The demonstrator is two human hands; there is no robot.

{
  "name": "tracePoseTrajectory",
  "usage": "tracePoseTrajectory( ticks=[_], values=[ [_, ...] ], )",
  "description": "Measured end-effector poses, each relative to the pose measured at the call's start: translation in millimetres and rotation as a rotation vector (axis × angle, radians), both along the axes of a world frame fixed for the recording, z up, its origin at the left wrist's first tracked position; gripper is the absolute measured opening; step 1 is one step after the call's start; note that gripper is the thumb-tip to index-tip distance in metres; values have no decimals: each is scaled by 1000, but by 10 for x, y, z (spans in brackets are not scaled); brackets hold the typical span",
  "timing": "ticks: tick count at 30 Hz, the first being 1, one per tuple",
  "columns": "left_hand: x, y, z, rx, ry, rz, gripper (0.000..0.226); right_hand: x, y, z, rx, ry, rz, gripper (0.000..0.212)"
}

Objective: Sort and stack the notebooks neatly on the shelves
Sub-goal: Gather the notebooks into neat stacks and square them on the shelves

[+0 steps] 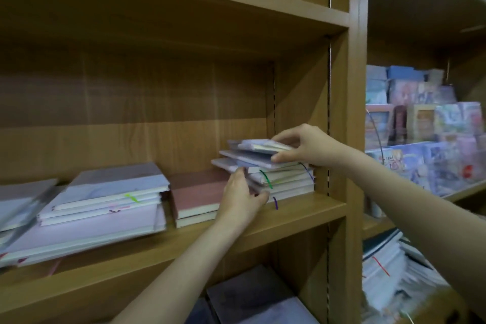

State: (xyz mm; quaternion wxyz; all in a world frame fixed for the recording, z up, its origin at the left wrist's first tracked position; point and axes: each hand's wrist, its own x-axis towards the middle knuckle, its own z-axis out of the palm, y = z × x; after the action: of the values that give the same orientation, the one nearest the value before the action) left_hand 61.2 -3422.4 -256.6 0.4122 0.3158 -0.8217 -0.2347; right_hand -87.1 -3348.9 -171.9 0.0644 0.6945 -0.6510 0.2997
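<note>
**A stationery shop**

We stand in what looks like a shop: tall wooden shelves (289,214) carry stacked notebooks (282,179), and the neighbouring bay displays rows of colourful illustrated cards (420,118) and wrapped paper goods (389,271).

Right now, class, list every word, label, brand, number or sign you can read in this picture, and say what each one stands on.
No text can be read.
Small notebooks between the hands: covers blurred, no words visible.
Pink notebook and lilac stack: plain covers, no lettering seen.
Illustrated items on the right-hand shelves: printed pictures, with marks that may be lettering, too blurred to read.
Wooden shelf: no label or sign visible.
</note>
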Motion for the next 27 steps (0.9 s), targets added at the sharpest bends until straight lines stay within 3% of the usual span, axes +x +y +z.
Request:
tracePoseTrajectory(
  ticks=[3, 7, 12, 18, 21, 25, 27],
  values=[
    [-27, -46, 12, 9, 27, 9, 64, -139, 6, -39, 103, 119, -19, 52],
    [-51, -65, 55, 18, 21, 34, 58, -283, -9, -73, 61, 113, -51, 53],
    [-80, -104, 54, 46, 75, 41, 53, -306, -70, -173, 56, 247, -112, 57],
    [2, -99, 16, 77, 110, -18, 60, -245, -26, -354, -171, 436, -256, 36],
    [208, -9, 47, 64, 152, -35, 58, -44, -13, -384, -379, 608, -275, 25],
    [618, 106, 151, -110, 209, 16, 52, 428, -69, -302, -615, 742, -177, 14],
    [852, 131, 206, -216, 180, 87, 55, 691, -112, -233, -714, 716, -128, 22]
  ],
)
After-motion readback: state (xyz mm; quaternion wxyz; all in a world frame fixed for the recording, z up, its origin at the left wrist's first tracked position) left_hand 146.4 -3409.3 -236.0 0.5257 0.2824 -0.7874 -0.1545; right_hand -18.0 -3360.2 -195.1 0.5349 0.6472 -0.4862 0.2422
